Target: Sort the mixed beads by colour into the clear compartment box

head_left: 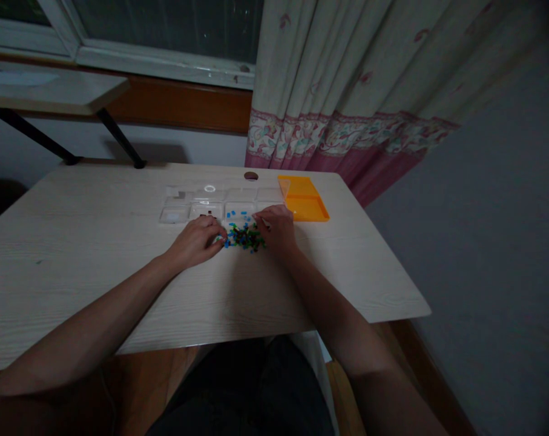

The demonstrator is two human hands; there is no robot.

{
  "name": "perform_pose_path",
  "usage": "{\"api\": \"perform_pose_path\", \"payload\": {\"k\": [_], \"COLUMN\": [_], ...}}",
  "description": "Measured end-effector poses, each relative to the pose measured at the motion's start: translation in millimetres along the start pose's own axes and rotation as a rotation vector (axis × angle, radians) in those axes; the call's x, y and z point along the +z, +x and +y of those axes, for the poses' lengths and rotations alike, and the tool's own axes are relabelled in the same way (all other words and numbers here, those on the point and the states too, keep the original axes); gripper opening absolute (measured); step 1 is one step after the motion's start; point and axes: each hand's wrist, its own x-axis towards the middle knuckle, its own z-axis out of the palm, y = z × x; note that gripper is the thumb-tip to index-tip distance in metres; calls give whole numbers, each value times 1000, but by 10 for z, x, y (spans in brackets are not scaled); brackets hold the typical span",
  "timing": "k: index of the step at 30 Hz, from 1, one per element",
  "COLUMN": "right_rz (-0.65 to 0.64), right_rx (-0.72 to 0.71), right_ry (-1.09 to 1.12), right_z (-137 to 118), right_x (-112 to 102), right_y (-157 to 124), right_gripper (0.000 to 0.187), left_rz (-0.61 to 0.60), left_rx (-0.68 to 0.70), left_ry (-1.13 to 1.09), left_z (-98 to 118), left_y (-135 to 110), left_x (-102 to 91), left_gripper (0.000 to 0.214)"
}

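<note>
A loose pile of small blue, green and dark plastic pieces (246,237) lies on the table in front of me. At its left edge is my left hand (197,243), fingers curled and thumb close to the fingertips; anything between them is too small to make out. My right hand (278,229) is at the pile's right side, its fingertips pinched by the near edge of a clear compartment tray (175,214). Several blue pieces (238,214) lie in the compartment beside those fingertips. A few dark pieces (209,213) sit in the compartment to its left, partly behind my left hand.
An orange tray (308,208) stands right of the clear tray, partly overlapped by it. Behind lies a dark round object (251,176). A raised shelf (78,97) on black legs is at the back left of the table (97,260). A curtain (328,91) hangs behind.
</note>
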Motion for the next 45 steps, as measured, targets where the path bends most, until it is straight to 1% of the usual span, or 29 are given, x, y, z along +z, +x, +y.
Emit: {"api": "perform_pose_path", "payload": {"k": [3, 8, 15, 19, 21, 25, 28, 32, 38, 45], "right_rz": [-4, -19, -14, -20, -45, -152, -176, -144, -86, -103], "right_rx": [-6, -5, -8, -10, -55, -255, -340, -368, -408, -382], "right_ry": [-1, -11, -13, 4, 27, 107, 127, 139, 217, 276], "right_z": [1, 0, 10, 13, 1, -70, -146, -196, -164, -165], "right_x": [-2, -5, 4, 6, 12, 42, 72, 119, 196, 197], "right_y": [1, 3, -3, -5, -10, -36, -61, -75, -64, -11], "right_gripper": [28, 28, 31, 30, 28, 26, 27, 23, 18, 16], "left_rz": [-12, -21, -4, 24, 54, 101, 127, 141, 143, 179], "left_rx": [8, -5, -12, -33, -41, -51, -50, -30, 0, -40], "left_ry": [14, -26, -52, -74, -81, -109, -139, -171, -230, -266], "left_z": [3, -2, -30, -11, 9, 43, 57, 79, 111, 110], "left_y": [2, 4, 5, 14, 19, 26, 28, 36, 45, 55], "left_x": [2, 20, 49, 45, 37, 28, 31, 40, 56, 86], "left_gripper": [22, 21, 19, 20, 21, 24, 27, 28, 28, 26]}}
